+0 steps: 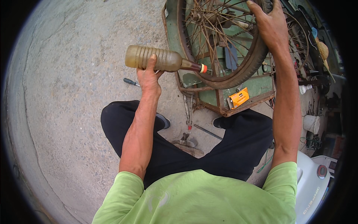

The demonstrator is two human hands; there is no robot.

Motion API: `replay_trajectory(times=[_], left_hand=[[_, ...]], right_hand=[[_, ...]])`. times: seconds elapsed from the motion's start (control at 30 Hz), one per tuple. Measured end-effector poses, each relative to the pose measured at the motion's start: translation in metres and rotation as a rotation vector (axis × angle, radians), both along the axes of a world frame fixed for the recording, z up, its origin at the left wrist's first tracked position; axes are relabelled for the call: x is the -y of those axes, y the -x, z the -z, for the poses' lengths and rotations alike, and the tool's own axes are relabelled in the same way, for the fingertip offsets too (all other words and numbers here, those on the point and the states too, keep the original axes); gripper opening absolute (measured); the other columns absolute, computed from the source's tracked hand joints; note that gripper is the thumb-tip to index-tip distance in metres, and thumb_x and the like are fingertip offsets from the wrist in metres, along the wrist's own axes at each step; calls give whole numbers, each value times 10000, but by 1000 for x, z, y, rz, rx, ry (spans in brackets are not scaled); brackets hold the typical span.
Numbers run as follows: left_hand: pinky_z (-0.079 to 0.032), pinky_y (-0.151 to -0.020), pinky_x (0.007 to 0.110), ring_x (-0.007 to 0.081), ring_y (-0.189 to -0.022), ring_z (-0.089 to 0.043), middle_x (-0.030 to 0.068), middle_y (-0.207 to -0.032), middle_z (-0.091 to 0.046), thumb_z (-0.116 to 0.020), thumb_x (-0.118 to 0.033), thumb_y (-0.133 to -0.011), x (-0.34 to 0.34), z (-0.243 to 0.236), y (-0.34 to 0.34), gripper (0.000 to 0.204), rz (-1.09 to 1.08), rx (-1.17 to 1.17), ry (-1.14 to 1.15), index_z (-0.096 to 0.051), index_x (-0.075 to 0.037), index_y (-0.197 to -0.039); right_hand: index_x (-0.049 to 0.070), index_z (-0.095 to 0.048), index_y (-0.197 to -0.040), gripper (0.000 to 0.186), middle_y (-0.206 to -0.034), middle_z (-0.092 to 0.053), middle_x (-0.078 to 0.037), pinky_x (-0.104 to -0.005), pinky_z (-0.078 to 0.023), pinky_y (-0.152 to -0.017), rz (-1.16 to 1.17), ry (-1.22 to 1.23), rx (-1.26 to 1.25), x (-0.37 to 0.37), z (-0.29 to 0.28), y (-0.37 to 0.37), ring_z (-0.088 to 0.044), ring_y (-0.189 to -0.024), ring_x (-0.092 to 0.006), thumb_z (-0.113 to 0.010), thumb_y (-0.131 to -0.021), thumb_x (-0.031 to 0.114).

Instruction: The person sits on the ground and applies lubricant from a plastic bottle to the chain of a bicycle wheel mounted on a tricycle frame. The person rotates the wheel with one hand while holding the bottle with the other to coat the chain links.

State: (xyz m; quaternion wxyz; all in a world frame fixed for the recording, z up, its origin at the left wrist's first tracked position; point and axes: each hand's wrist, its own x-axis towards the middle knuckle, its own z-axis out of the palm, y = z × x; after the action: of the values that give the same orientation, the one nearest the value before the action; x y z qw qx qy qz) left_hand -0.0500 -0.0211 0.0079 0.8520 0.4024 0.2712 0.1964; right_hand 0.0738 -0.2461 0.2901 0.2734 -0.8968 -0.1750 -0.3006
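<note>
My left grip (150,79) holds a bottle (169,61), neck pointing right of it; my right grip (271,28) clasps the tyre (245,71).

1. White panel (306,186), lower right: a row of raised-looking, pale, silvery capital letters along its side, running at a slant and turned away from upright.
2. Orange box (238,98): small dark print on its face, too small to make out.
3. Light-green shirt (209,198): a pale, curved mark; whether it is lettering cannot be told.
</note>
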Motion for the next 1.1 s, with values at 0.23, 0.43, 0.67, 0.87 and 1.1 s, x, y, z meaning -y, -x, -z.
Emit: replay_trajectory(times=[0.23,0.43,0.67,0.87,1.1], left_hand=[[-457,-1132,573,347,-1308,-570,179,-1420,-532,-790,-457,-936,-5,-6,3,767,35,20,155,-443,-51,-1487],[-404,-1203,545,367,-1383,-515,211,-1467,-498,-769,-470,-953,-6,-5,3,831,21,114,325,-371,-22,-1528],[-361,-1219,541,334,-1408,-492,162,-1498,-499,-717,-549,-967,-14,-28,13,823,68,137,410,-375,-67,-1539],[-332,-1241,537,350,-1434,-462,179,-1508,-483,-715,-554,-966,-13,-37,25,854,63,153,427,-344,-49,-1547],[-334,-1248,509,352,-1434,-458,188,-1511,-466,-729,-557,-956,-13,-38,27,912,69,174,476,-299,-17,-1552]], right_hand=[[-44,-460,-1505,743,-1419,-586,-287,-416,-417,-1160,40,24,-68,-5,-9,14,-575,-1336,-378,-731,-905,301],[-49,-418,-1543,837,-1357,-627,-292,-470,-478,-1091,-98,66,40,20,11,-24,-646,-1223,-394,-724,-915,412],[-35,-374,-1571,723,-1408,-588,-268,-436,-464,-1098,-104,-172,-53,13,14,5,-626,-1245,-358,-689,-950,161],[-83,-295,-1593,715,-1556,-424,-311,-474,-347,-1198,-119,-200,-64,31,60,35,-450,-1426,-445,-622,-1011,172],[-92,-210,-1614,771,-1570,-387,-333,-482,-334,-1202,-200,-290,-143,52,118,83,-427,-1435,-470,-623,-1029,192]])
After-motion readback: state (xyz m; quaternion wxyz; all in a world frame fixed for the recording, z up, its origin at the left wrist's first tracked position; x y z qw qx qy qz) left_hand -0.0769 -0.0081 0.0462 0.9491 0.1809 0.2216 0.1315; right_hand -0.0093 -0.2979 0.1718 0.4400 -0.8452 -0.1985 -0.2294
